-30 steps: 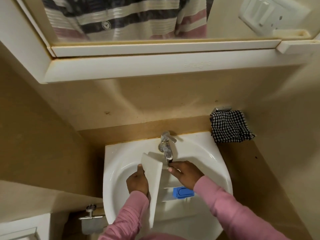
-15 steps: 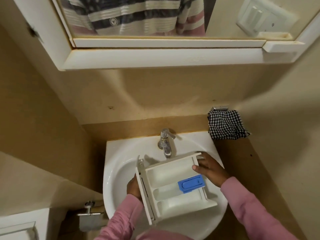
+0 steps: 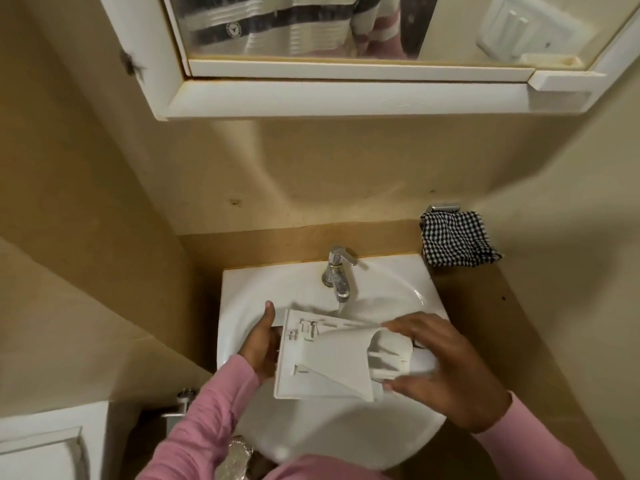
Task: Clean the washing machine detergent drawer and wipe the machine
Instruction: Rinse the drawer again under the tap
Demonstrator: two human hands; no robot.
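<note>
I hold the drawer (image 3: 329, 362) over the sink (image 3: 277, 285), just below the tap (image 3: 337, 275), turned so its pale underside faces up. My left hand (image 3: 259, 344) grips its left end, thumb raised along the edge. My right hand (image 3: 450, 368) wraps the right end, fingers curled round it. A checked cloth (image 3: 453, 239) hangs beside the sink on the right.

One wide-angle head-worn view looks forward and steeply down from close above a white washbasin (image 3: 249, 289) against the beige wall. A mirror cabinet (image 3: 346, 98) spans the top edge, and pink sleeves (image 3: 207, 410) enter from the bottom.
</note>
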